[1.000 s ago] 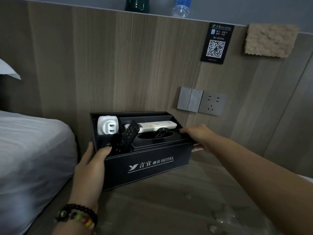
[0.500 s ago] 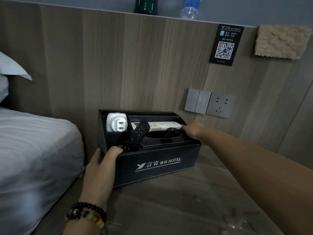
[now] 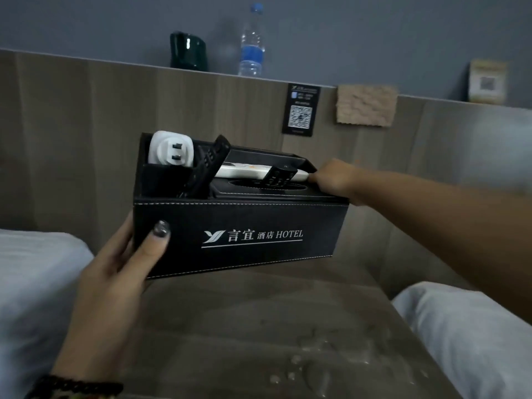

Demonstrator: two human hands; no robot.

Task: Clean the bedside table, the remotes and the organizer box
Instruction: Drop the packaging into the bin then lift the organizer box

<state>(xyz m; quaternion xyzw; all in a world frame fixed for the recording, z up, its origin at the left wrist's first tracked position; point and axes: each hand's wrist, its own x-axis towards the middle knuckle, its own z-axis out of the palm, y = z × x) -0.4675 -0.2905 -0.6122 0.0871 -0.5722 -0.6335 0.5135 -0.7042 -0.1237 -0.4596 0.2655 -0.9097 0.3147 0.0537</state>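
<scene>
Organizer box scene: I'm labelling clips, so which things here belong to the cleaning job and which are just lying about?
Job:
organizer box, held by left hand and right hand
black remote
white remote
bedside table

Lying about:
white plug adapter
water bottle
dark mug

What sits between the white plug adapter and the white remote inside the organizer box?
Head view: a black remote, leaning upright, stands between the white adapter and white remote.

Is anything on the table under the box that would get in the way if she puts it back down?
Nothing solid shows. Only water droplets lie on the bedside table, nearer than the organizer box.
</scene>
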